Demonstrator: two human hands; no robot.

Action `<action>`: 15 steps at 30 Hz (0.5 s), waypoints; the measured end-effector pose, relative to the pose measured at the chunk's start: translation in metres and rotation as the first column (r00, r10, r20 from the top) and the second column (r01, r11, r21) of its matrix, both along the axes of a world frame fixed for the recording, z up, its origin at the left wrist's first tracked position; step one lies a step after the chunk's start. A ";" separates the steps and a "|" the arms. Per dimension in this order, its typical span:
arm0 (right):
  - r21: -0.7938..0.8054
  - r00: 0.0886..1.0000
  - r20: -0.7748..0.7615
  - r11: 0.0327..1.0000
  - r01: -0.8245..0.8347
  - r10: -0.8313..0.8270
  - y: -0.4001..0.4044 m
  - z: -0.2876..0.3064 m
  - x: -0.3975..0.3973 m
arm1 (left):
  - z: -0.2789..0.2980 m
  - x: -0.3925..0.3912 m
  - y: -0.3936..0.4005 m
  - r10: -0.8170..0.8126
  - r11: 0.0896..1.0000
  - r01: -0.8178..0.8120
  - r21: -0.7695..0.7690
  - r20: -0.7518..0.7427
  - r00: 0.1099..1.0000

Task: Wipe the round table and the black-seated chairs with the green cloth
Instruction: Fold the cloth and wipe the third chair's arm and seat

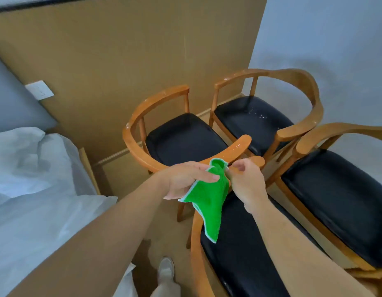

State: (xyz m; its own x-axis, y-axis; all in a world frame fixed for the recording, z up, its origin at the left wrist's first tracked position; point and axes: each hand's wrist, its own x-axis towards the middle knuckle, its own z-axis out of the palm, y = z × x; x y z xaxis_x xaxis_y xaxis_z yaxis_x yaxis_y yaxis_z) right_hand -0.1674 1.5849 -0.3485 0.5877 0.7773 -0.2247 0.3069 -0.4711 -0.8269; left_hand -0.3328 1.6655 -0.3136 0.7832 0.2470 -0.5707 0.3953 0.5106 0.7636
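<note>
The green cloth (208, 198) hangs in the air between my hands, its lower corner drooping over the nearest chair's black seat (245, 243). My left hand (185, 181) grips the cloth's left side. My right hand (243, 181) pinches its upper right edge. Both hands hover above the curved wooden armrest (233, 151) of the far-left chair, whose black seat (181, 140) lies just beyond. Two more black-seated wooden chairs stand at the back (252, 121) and at the right (340, 200). The round table is out of view.
A bed or bulky object under a white plastic sheet (31, 189) fills the left side. A brown wall panel (121, 61) with a white socket (40, 90) stands behind the chairs. My foot (166, 269) is on the brown floor between the sheet and the nearest chair.
</note>
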 end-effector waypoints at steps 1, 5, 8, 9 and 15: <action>-0.003 0.990 -0.119 0.997 0.071 -0.071 0.007 -0.005 -0.007 | -0.006 -0.001 0.013 -0.011 1.000 0.011 0.004 -0.013 1.000; -0.101 0.762 -0.642 0.995 0.024 -0.084 0.021 -0.015 -0.032 | -0.022 -0.001 0.052 -0.098 0.991 0.104 0.090 -0.073 0.993; -0.102 0.690 -0.723 0.993 -0.064 -0.029 0.027 -0.017 -0.037 | -0.022 -0.001 0.077 -0.116 0.970 0.136 0.203 -0.111 0.987; -0.074 0.672 -0.740 0.992 -0.101 0.013 0.028 -0.016 -0.037 | -0.020 -0.001 0.084 -0.105 0.963 0.132 0.236 -0.122 0.987; 0.023 0.699 -0.672 0.950 -0.311 0.245 0.035 -0.012 -0.034 | -0.013 0.013 0.097 -0.027 0.890 0.100 0.445 -0.166 0.986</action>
State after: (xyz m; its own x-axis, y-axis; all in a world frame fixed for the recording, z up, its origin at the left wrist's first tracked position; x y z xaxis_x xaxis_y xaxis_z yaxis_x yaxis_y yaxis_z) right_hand -0.2013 1.6200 -0.3608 0.0245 0.8389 -0.5437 -0.1713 -0.5323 -0.8291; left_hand -0.3201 1.7620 -0.3262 0.7191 0.4583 -0.5224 0.5444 0.0957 0.8333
